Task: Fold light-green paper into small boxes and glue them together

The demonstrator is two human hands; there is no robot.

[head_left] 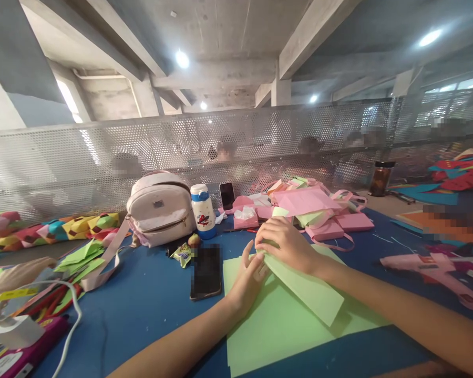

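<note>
A folded light-green paper sheet slants up between my hands, its near edge lifted above larger green sheets lying flat on the blue table. My right hand is closed over the upper part of the folded sheet, fingers curled around its edge. Pressed against the same end from the left is my left hand, its fingers bent on the paper and its thumb raised. Some fingertips are hidden where the two hands meet. Left of the paper lies a black phone on the table.
Behind stand a pale backpack, a white-and-blue bottle and a heap of pink paper pieces. A pink glue gun lies at right. At left are a power strip and another person's hand.
</note>
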